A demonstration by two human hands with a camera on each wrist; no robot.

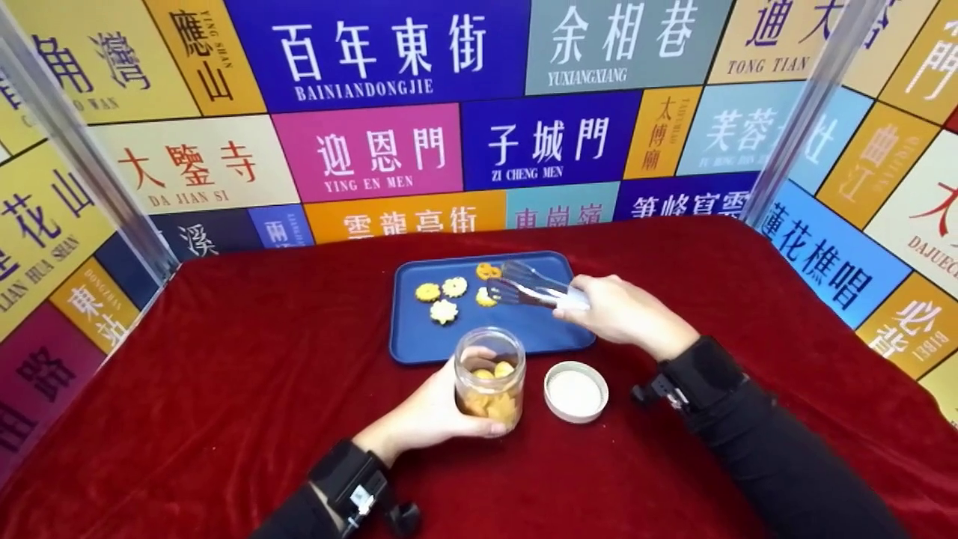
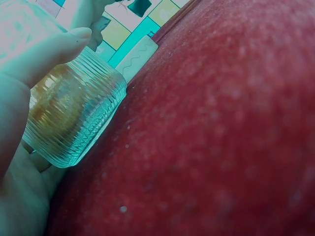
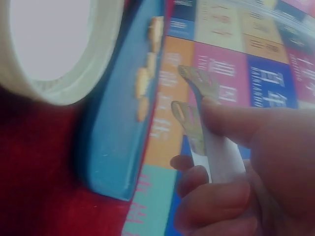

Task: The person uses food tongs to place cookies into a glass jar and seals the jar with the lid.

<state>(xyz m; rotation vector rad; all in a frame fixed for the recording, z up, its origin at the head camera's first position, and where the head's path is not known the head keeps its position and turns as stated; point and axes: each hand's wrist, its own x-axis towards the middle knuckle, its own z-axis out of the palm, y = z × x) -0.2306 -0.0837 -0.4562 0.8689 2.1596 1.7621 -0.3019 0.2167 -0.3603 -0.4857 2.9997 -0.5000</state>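
My left hand [image 1: 423, 412] grips a clear glass jar [image 1: 490, 385], fingers behind it and thumb in front. Yellowish cookies [image 1: 498, 406] lie inside the uncovered jar; its ribbed wall shows in the left wrist view. My right hand [image 1: 625, 308] holds white-handled metal tongs [image 1: 530, 286], whose tips hover over the blue tray [image 1: 405, 340]. In the right wrist view the tongs' two tips [image 3: 199, 81] stand apart, with nothing visible between them. Flower-shaped cookies [image 1: 443, 311] sit on the tray, one partly hidden below the tongs. Near the tips is an orange, pretzel-like cookie [image 1: 486, 270].
A round, pale lid [image 1: 575, 392] lies on the red cloth [image 1: 262, 374], right of the jar and in front of the tray. Behind the table stands a wall of colourful signs [image 1: 367, 153], with clear upright posts [image 1: 797, 112] at the table's far corners.
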